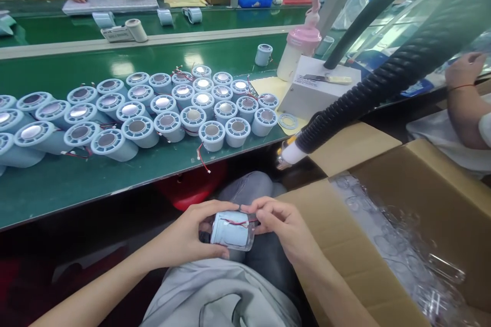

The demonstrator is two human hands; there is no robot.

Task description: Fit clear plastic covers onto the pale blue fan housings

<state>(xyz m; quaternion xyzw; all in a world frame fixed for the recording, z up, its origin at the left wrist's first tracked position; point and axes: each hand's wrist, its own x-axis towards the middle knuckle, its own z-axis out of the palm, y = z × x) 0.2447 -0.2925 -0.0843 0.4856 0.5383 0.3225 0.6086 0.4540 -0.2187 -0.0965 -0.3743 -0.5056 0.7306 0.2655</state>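
Over my lap, both hands hold one pale blue cylindrical part [230, 229] lying on its side, with thin red wires running across it and a clear plastic piece at its right end. My left hand [192, 235] wraps its left end from below and above. My right hand [282, 222] pinches the right end with its fingertips near the wires. Several more of the same pale blue cylinders [161, 112], each with a shiny round top, stand packed together on the green table [76, 179] in front of me.
An open cardboard box [422, 199] with clear plastic pieces sits at my right. A black ribbed hose [383, 82] ends near a white box [314, 89] and a pink-capped bottle [299, 51]. Other people work across the table and at the far right.
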